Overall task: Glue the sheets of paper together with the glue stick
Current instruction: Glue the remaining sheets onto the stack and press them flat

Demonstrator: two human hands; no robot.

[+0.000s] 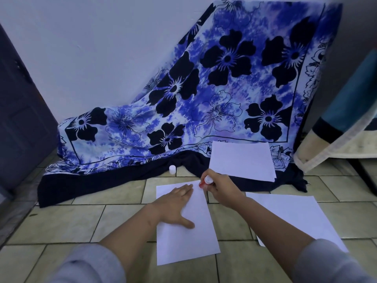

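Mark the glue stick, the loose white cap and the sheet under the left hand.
glue stick [203, 183]: head view, on its red part.
white cap [172, 169]: head view, on its side wall.
sheet [187, 244]: head view, on its bare lower half.

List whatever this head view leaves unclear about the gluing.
- Head view, glue stick: fingers of the right hand cover its barrel; its red end is blurred, so contact with the middle sheet is uncertain.
- Glue on that sheet: none discernible on white paper.
- The right sheet: the right forearm covers part of its left edge.
- Beneath the floral cloth: hidden by the cloth.
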